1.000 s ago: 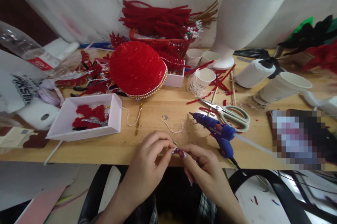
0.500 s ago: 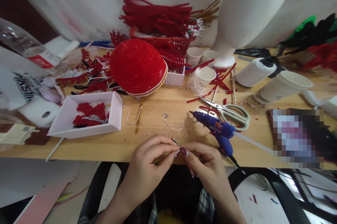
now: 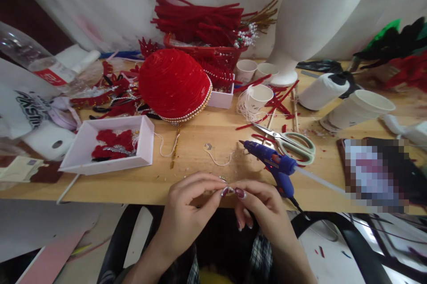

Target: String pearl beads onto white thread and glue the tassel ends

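At the table's front edge my left hand [image 3: 195,199] and my right hand [image 3: 262,201] meet fingertip to fingertip. Both are closed in a pinch on something tiny and pale between them, too small to name. Just beyond the fingertips lies a short white cord [image 3: 218,160] on the wood. A blue glue gun [image 3: 270,159] with a clear glue stick rests to the right of my right hand. Behind it are scissors [image 3: 287,141] with pale green handles. A gold glittery stem [image 3: 175,148] lies ahead of my left hand.
A red thread-wrapped dome [image 3: 173,83] with bead trim stands behind a white box [image 3: 106,146] of red pieces. Paper cups [image 3: 260,97], a white thread cone [image 3: 322,91] and a white mannequin head [image 3: 316,12] stand farther back. A phone [image 3: 376,172] lies at right.
The fingertips of my two hands have drawn slightly apart around the tiny item. My right hand's lower fingers have curled lower. The things on the table stay in place.
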Available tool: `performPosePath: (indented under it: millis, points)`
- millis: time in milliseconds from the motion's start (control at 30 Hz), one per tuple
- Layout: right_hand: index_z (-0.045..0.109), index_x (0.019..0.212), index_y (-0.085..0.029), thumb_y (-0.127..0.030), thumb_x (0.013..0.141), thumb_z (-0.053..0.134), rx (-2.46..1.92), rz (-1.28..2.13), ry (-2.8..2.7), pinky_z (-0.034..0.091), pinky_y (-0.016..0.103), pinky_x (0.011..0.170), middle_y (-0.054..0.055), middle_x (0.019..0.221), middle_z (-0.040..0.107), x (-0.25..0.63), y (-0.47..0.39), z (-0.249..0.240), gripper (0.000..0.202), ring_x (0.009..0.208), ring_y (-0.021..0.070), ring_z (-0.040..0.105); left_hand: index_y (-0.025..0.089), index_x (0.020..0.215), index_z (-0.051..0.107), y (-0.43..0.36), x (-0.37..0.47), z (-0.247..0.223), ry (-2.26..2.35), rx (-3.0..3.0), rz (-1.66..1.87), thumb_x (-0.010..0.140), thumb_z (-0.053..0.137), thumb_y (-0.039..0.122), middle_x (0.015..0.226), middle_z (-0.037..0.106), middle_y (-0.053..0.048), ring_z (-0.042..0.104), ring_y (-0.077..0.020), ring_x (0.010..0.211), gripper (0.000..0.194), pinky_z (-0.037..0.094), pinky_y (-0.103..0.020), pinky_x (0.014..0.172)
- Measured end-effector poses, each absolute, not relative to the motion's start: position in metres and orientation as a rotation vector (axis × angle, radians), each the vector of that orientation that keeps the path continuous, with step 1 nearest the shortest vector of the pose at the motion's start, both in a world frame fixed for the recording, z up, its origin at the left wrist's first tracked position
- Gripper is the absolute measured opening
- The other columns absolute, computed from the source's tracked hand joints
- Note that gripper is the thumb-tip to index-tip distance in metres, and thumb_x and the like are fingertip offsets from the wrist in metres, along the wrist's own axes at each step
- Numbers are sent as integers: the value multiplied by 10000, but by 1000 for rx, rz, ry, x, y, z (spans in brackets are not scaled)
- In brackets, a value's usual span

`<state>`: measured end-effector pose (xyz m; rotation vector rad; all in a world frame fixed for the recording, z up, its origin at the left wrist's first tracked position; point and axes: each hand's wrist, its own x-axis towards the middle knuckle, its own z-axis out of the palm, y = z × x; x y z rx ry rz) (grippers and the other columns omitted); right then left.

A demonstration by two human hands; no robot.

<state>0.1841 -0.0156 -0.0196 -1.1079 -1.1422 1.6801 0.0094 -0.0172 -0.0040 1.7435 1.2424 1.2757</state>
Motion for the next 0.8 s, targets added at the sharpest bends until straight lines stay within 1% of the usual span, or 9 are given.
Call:
performPosePath:
  millis: [200,333,500,567,667,800]
  points:
    - [805,823,-132,-466,844,719,-1140,1647,-1150,313,176,349,-3,401,575,184,-14,-21,346,319,78,436,201,845,798,-18,10,-2,1216,1779,1282,825,676,44,838,796,-30,754,-135,775,200,625,-195,709]
    - [802,799,-132,-515,861,694,-1135,1624,-1145,301,176,344,-5,422,572,185,-14,-23,403,319,72,432,197,860,794,-16,11,-2,1190,1824,1292,834,676,42,848,793,-26,749,-127,789,197,619,-194,735]
    - [798,860,-131,-536,878,687,-1090,1674,-1142,297,164,353,-4,410,578,187,-14,-25,420,323,65,425,194,854,792,-13,12,-2,1194,1835,1289,838,681,46,844,794,-23,751,-124,796,186,616,-185,750]
    - [794,852,-130,-545,879,685,-1084,1685,-1141,302,161,359,-1,408,580,187,-14,-24,431,326,63,426,187,861,793,-14,13,-1,1197,1875,1308,838,684,43,847,797,-26,753,-122,801,182,613,-176,758]
    - [785,810,-126,-558,881,677,-1099,1651,-1153,308,165,362,-2,411,569,185,-14,-22,450,328,64,425,174,880,790,-15,15,-1,1215,1973,1355,842,685,41,853,801,-34,758,-123,806,173,613,-180,799]
    - [776,756,-127,-533,882,685,-1128,1541,-1175,313,164,362,-3,428,564,182,-14,-20,435,332,62,429,175,906,775,-18,17,-4,1248,2062,1397,843,685,30,869,809,-25,768,-133,813,182,610,-245,908]
